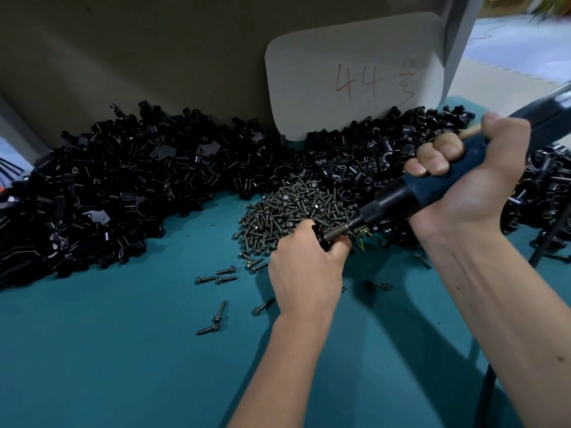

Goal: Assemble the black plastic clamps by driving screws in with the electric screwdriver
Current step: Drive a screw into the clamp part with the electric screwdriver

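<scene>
Electric screwdriver (438, 186) angled down-left, tip on black clamp (319, 239). Right hand (469, 177) wrapped tight around the handle, left hand (306, 267) fingers curled gripping the clamp beside the screw pile (293, 208).

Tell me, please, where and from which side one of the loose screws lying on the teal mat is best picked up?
Probably pinch the loose screw across its thin shank, coming straight down from above. It lies flat on the teal mat, with bare mat along both sides for fingertips.
</scene>
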`<act>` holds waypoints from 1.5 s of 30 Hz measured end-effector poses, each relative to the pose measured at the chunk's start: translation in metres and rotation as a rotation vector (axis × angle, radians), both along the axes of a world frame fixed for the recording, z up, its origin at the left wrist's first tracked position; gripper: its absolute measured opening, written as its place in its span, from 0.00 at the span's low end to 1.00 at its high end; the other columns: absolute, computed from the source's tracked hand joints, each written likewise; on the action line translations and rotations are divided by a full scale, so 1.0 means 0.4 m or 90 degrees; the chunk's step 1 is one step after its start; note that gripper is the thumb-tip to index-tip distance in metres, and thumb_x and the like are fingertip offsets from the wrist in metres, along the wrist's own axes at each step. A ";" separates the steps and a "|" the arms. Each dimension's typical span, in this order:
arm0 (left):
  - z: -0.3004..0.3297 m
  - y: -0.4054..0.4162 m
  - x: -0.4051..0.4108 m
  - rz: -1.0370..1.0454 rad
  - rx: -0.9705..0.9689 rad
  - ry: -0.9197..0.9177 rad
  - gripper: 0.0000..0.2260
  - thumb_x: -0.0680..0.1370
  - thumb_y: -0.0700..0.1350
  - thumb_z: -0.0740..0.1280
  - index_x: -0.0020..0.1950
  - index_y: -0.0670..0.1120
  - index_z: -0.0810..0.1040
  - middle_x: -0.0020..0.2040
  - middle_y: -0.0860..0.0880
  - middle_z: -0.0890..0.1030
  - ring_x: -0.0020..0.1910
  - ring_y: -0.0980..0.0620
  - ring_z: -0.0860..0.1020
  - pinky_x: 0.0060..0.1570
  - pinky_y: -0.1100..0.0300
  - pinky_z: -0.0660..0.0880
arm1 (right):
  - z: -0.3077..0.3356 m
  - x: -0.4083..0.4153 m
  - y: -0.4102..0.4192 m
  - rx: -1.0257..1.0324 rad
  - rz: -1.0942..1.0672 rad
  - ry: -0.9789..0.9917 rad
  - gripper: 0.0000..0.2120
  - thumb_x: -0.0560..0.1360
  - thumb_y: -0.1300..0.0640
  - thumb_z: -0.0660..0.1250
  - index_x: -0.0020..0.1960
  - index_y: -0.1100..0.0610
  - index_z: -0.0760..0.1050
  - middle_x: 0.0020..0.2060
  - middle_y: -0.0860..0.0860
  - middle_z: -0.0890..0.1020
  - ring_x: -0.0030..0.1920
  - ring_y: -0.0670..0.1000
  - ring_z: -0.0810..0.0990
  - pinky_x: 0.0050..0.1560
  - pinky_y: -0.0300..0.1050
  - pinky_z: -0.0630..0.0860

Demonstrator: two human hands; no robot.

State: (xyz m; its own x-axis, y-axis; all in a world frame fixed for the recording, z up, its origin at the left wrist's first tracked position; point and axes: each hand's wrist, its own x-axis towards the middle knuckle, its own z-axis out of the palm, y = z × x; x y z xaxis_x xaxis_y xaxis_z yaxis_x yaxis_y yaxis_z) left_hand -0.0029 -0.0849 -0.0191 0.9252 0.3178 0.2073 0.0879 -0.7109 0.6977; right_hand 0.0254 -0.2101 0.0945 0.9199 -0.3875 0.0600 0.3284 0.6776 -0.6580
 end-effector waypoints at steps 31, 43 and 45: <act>0.004 0.003 -0.001 -0.002 -0.005 -0.011 0.16 0.76 0.55 0.69 0.35 0.51 0.66 0.28 0.53 0.72 0.26 0.53 0.69 0.27 0.54 0.61 | -0.068 0.027 -0.023 0.056 0.040 -0.093 0.13 0.82 0.54 0.58 0.39 0.53 0.64 0.29 0.47 0.67 0.26 0.47 0.65 0.30 0.40 0.67; 0.002 0.001 -0.002 0.005 -0.003 -0.019 0.16 0.75 0.54 0.69 0.34 0.51 0.66 0.27 0.53 0.72 0.26 0.53 0.69 0.28 0.54 0.61 | -0.068 0.028 -0.023 0.059 0.034 -0.087 0.13 0.82 0.55 0.59 0.38 0.53 0.64 0.29 0.48 0.67 0.26 0.47 0.65 0.29 0.41 0.67; 0.003 0.002 -0.003 0.003 -0.014 -0.022 0.16 0.75 0.54 0.69 0.34 0.51 0.66 0.27 0.53 0.72 0.26 0.52 0.69 0.28 0.54 0.60 | -0.066 0.029 -0.019 0.043 0.038 -0.103 0.13 0.81 0.54 0.59 0.38 0.53 0.65 0.29 0.48 0.67 0.26 0.48 0.66 0.29 0.41 0.67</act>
State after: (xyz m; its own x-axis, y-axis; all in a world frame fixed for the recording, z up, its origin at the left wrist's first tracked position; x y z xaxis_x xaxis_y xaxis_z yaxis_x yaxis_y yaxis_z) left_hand -0.0041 -0.0839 -0.0179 0.9157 0.3275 0.2327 0.0667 -0.6950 0.7159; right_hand 0.0369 -0.2179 0.0681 0.9219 -0.3404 0.1851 0.3841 0.7402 -0.5519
